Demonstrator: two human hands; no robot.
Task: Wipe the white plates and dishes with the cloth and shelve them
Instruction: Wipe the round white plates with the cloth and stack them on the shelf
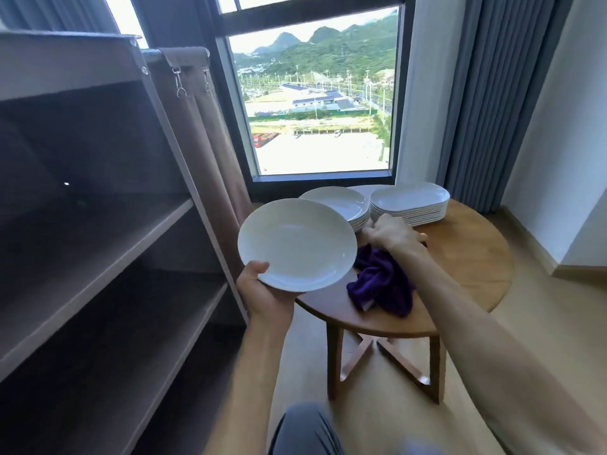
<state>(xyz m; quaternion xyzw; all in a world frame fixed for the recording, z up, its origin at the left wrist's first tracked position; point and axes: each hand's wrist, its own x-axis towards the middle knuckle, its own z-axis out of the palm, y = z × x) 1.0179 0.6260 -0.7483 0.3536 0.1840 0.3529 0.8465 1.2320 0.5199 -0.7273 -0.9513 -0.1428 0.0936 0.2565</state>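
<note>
1. Head view shows your left hand (262,292) pinching the near rim of a white plate (297,244), thumb on top, held face-up off the table's (466,257) left edge.
2. Your right hand (392,234) is curled on the purple cloth (382,284), which lies bunched on the table just right of the plate.
3. The cloth hand is nearer, so the wipe likely means bringing it left onto the plate.
4. The shelf unit (108,251) stands to your left; round stack (341,201) and oval stack (410,205) wait behind.

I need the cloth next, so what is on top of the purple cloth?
The right hand grips the purple cloth on the wooden table. The fingers underneath are hidden.
</note>
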